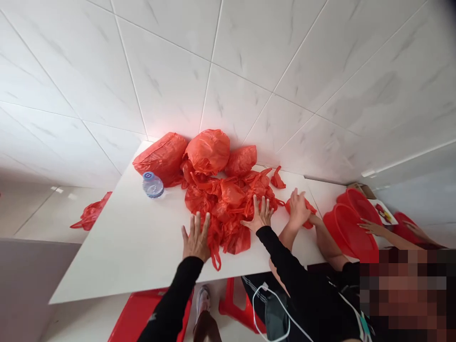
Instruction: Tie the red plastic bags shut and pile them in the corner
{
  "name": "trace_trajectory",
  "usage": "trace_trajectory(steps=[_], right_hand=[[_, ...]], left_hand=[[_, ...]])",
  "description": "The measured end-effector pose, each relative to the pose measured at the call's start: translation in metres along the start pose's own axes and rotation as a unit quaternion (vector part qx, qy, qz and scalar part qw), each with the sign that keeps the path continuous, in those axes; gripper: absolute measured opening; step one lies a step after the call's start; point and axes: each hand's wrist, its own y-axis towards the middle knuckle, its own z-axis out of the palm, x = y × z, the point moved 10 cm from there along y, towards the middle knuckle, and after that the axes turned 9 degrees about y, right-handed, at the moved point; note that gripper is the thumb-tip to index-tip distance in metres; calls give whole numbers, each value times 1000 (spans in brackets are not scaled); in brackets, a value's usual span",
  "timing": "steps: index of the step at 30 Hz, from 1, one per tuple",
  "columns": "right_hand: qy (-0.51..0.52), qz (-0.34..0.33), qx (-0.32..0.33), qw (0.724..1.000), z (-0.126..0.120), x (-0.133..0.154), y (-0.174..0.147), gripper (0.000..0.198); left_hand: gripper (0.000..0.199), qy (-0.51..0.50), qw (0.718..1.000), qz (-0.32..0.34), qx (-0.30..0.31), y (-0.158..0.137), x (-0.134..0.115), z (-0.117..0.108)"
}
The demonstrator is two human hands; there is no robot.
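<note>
A heap of crumpled red plastic bags (pixel 228 202) lies on the white table (pixel 142 247). My left hand (pixel 195 240) is open, fingers spread, at the near left edge of the heap. On the other side, my right hand (pixel 261 216) is also open, its fingers spread over the right part of the pile. Neither hand grips anything that I can see. Behind the heap, full red bags (pixel 208 151) stand against the wall. What the bags hold is hidden. A clear plastic bottle (pixel 153 185) with a blue cap stands to the left of the pile.
To my right, a co-worker's hands (pixel 298 209) are at another red bag (pixel 309 216). Red basins (pixel 351 228) stand further right, near other people's hands. A small red bag (pixel 278 178) lies by the wall. Red stools (pixel 142 316) are below the table, and another red bag (pixel 93 212) is on the floor.
</note>
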Motion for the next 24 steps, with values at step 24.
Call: trace_trajectory(steps=[24], right_hand=[[98,-22,202,974,41,4,-19,115]], left_hand=[[77,-27,995,-53,76,102,-45,0]])
